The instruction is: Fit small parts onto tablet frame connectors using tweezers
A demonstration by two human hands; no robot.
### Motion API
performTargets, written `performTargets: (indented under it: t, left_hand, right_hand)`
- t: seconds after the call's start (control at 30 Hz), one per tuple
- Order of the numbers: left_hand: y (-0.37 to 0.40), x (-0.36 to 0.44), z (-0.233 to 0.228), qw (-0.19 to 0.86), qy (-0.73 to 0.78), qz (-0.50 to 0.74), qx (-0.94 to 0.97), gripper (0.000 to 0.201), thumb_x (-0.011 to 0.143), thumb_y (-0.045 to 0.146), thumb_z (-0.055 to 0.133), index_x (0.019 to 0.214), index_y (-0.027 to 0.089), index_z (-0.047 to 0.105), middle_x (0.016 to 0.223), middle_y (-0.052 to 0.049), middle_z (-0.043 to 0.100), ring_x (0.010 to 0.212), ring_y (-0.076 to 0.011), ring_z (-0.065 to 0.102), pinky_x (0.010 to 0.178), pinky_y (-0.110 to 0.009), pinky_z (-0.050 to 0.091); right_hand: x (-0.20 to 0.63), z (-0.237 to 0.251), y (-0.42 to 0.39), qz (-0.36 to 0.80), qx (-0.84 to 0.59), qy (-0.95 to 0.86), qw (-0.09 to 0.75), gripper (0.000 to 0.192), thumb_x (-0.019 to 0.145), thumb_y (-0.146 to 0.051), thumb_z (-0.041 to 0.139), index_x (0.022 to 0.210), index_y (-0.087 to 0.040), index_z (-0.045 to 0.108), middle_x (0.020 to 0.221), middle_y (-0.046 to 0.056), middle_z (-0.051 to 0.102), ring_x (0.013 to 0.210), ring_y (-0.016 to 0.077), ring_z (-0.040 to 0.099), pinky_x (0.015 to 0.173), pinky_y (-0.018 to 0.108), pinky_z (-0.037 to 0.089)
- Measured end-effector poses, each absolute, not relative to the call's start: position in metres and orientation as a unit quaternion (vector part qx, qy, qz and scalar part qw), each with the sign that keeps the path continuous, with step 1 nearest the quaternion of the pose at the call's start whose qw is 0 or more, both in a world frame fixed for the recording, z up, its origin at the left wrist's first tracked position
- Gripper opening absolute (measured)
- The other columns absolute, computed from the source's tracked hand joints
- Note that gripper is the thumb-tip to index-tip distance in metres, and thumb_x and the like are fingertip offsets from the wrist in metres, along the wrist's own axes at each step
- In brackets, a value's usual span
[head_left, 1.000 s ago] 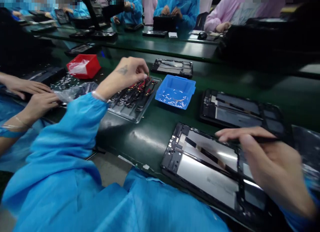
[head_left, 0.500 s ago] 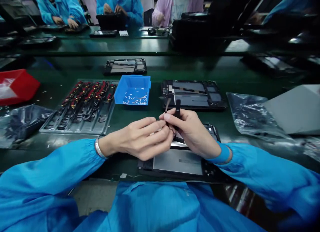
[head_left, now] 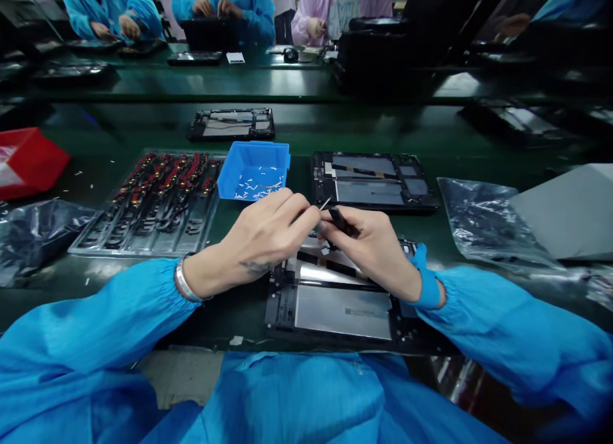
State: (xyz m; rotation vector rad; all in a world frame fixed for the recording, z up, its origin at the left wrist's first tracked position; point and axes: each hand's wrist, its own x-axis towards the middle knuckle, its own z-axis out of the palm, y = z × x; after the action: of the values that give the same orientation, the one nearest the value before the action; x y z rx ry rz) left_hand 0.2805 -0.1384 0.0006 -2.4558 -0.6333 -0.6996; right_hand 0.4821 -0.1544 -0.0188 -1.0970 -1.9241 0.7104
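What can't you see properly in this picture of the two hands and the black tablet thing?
- Head view: the small part pinched between the left hand and right hand is too tiny to name.
- The black tool is mostly hidden inside the right hand.
- The open tablet has its upper half covered by both hands.
- The white bits in the blue bin are too small to tell.
- The red bin is cut off by the left edge.

No legible text (small print on tablet panel [head_left: 342, 311] too blurred)
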Motion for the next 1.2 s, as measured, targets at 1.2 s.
performTargets:
  t: [1.2]
  left_hand:
    - [-0.121, 0.281, 0.008, -0.358, -0.34, -0.184, -0.85, 0.03, 0.096, 0.031, 0.059, 0.07, 0.016, 0.055, 0.068, 0.003, 0.048, 0.063, -0.0087, 0.045, 0.055, -0.023, 0.031]
  right_hand:
    - [0.486, -0.007, -0.147, 0.314, -0.423, -0.709, 0.469, 0.007, 0.089, -0.025, 0.071, 0.088, -0.018, 0.073, 0.079, -0.001, 0.069, 0.073, 0.0111, 0.061, 0.069, 0.025, 0.048]
